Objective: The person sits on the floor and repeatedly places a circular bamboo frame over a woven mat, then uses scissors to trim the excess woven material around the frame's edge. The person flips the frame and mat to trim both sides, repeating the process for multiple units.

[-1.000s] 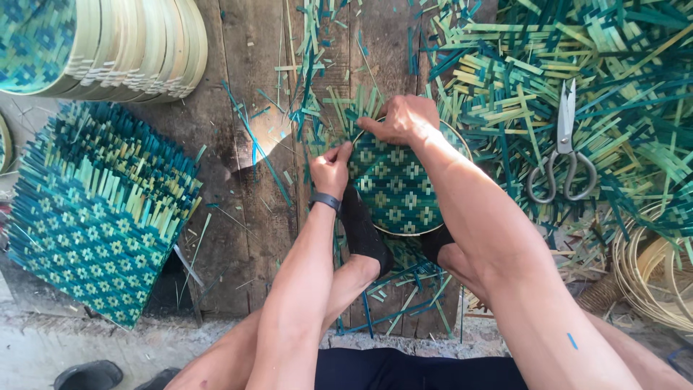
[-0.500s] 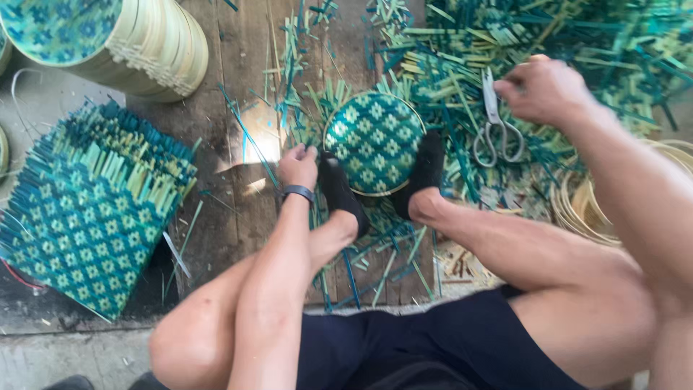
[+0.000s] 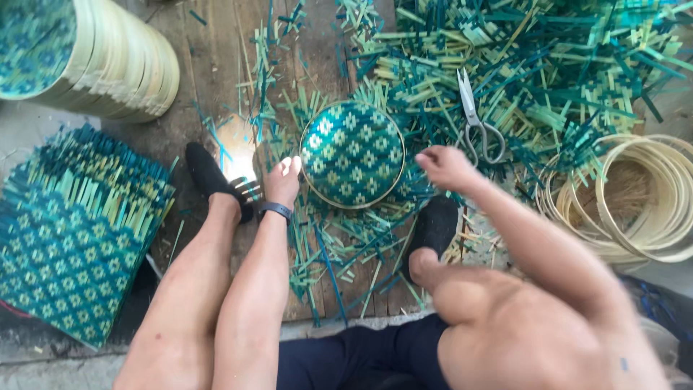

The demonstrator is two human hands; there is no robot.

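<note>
A round woven basket [image 3: 351, 153], teal with a pale diamond pattern and a bamboo rim, lies upside down on the wooden boards between my feet. My left hand [image 3: 283, 180], with a dark band on its wrist, rests at the basket's left edge. Its fingertips touch the rim, but whether they grip it is unclear. My right hand [image 3: 447, 167] hovers just right of the basket, fingers curled, with nothing visible in them. Grey scissors [image 3: 476, 124] lie on the strips a little beyond that hand.
Green and pale bamboo strips [image 3: 548, 65] are heaped at the back right. Bamboo hoops [image 3: 650, 198] lie coiled at the right. A stack of finished baskets [image 3: 115, 68] sits top left, and flat woven mats [image 3: 65, 238] are piled at the left. My black-socked feet [image 3: 209, 177] flank the basket.
My right hand came back from the scissors toward the basket's right side. My left foot moved off to the left, away from the basket. The left hand stayed at the rim.
</note>
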